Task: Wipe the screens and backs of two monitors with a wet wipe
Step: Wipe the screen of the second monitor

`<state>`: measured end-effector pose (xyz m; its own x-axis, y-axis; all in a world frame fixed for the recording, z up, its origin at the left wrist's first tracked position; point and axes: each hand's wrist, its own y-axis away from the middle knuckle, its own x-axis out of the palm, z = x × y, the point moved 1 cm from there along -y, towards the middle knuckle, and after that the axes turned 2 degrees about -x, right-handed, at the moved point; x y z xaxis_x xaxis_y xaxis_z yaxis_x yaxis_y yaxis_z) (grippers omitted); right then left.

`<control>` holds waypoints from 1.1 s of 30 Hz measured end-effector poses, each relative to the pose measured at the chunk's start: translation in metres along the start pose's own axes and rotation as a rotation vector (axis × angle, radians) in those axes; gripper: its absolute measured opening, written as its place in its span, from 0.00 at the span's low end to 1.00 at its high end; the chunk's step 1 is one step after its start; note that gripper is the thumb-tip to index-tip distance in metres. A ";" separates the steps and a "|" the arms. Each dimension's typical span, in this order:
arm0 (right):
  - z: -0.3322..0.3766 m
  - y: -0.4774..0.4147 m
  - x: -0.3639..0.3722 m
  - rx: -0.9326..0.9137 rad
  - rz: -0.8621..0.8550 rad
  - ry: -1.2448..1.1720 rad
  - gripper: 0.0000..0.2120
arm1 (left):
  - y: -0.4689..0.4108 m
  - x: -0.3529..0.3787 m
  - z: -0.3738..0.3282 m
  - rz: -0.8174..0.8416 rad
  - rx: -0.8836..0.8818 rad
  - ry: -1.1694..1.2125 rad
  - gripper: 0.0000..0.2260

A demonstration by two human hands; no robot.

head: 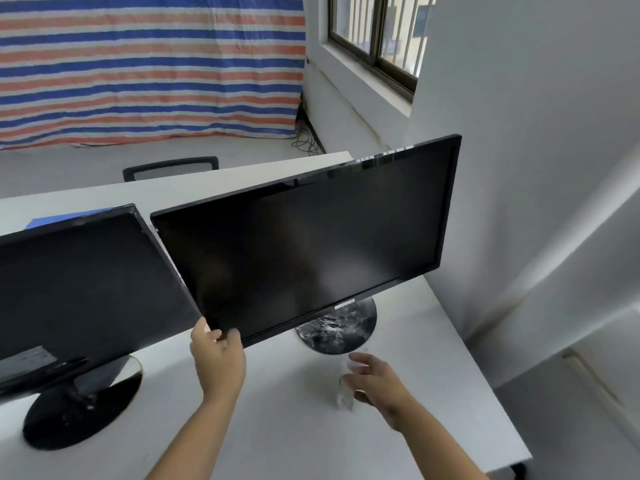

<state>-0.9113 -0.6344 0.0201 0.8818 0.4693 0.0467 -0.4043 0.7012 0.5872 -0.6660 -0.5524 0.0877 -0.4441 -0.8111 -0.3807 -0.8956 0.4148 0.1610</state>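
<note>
Two black monitors stand side by side on a white desk [298,403], both screens dark. The right monitor [311,244] sits on a round marbled base [337,329]. My left hand [218,358] grips its lower left corner, thumb on the bezel. The left monitor [83,282] leans back on a glossy black round base [79,407]. My right hand [377,379] hovers low over the desk in front of the right monitor's base, holding a blurred white wet wipe [348,389] that hangs below the fingers.
A white partition [194,188] runs behind the monitors, with a black mesh chair back [171,168] beyond it. A striped tarp [149,67] covers the far wall. Cables [306,142] lie on the floor by the window wall. The desk's right edge [485,368] drops off near a white wall.
</note>
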 end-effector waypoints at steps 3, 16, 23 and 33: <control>-0.004 -0.001 -0.032 0.013 0.011 0.038 0.18 | 0.023 0.028 0.028 0.057 -0.149 -0.036 0.21; -0.083 0.010 -0.156 0.133 -0.161 0.591 0.18 | 0.109 0.110 0.092 0.553 -0.313 -0.420 0.11; -0.078 -0.007 -0.150 0.066 -0.241 0.784 0.23 | 0.127 0.130 0.099 0.623 -0.311 -0.531 0.13; -0.023 0.019 -0.100 -0.865 -0.439 0.893 0.07 | 0.091 0.126 0.113 0.686 -0.227 -0.551 0.16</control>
<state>-1.0128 -0.6559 0.0081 0.6506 0.0728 -0.7559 -0.4452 0.8429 -0.3021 -0.8004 -0.5703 -0.0487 -0.8579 -0.0797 -0.5076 -0.4495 0.5951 0.6662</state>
